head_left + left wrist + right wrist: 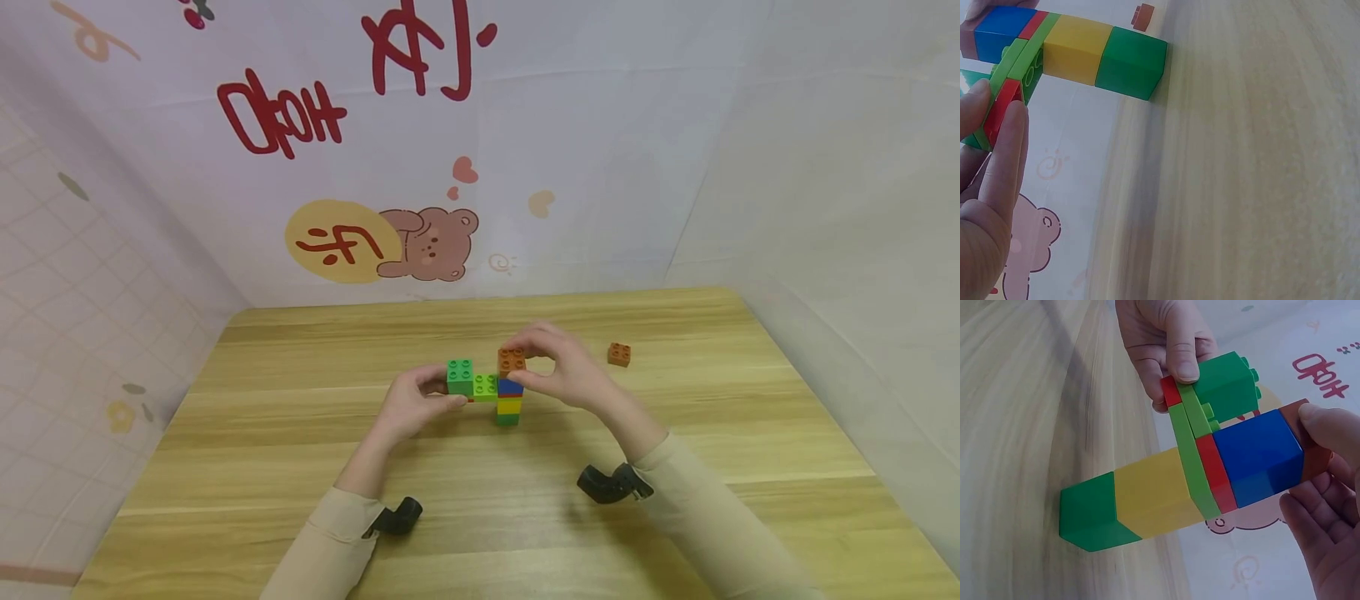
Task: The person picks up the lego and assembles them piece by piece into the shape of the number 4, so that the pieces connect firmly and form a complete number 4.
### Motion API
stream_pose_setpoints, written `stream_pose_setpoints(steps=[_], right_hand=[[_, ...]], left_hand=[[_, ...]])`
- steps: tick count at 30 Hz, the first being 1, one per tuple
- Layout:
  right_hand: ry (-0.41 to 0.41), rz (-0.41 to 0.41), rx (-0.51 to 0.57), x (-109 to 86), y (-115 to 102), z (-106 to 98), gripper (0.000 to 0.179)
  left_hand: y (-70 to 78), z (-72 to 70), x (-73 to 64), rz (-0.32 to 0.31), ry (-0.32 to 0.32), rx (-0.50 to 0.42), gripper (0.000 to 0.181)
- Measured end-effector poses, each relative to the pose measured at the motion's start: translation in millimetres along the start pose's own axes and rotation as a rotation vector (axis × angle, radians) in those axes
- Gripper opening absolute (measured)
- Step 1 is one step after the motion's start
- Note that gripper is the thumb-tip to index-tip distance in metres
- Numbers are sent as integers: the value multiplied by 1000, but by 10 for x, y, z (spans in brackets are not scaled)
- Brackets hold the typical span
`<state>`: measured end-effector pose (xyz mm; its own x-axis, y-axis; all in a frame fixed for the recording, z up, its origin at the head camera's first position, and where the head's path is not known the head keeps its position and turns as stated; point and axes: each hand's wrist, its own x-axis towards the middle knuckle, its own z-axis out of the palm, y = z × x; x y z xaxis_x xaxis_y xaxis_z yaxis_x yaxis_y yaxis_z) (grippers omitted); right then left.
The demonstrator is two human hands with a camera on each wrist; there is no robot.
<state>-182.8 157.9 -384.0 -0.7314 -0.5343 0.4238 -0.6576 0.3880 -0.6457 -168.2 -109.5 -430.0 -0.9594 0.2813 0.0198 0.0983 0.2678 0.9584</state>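
A toy-brick build stands between both hands. Its column has a green brick [1094, 512] at the bottom, a yellow brick [1154, 494], a light green plate [1186, 450], a thin red plate [1216, 474] and a blue brick [1257, 456]. On top sits a brown brick [512, 362], which my right hand [566, 371] pinches between thumb and fingers. A side arm of light green plates reaches left and bears another green brick [460, 377], with a red piece [1002, 111] underneath. My left hand [411, 406] grips the outer end of this arm.
A loose brown brick [618, 355] lies on the wooden table [480, 517], right of my right hand. Behind the table hangs a pale printed cloth [600, 150] with red lettering and a bear. Black mounts [615, 483] are strapped at both wrists.
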Motion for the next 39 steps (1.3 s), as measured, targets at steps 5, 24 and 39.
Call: stream_pose_setpoints(steps=[5,24,39], right_hand=[[6,27,30,-18,29,21,35],[27,133,103,-308,239,-45,50],[58,184,-36,-667,632,-288,48]], left_hand=[[-27,2,10,-5,-2,-7,39],[335,-19,-141,16,-17,4,37],[337,-21,-139,10,-18,10,36]])
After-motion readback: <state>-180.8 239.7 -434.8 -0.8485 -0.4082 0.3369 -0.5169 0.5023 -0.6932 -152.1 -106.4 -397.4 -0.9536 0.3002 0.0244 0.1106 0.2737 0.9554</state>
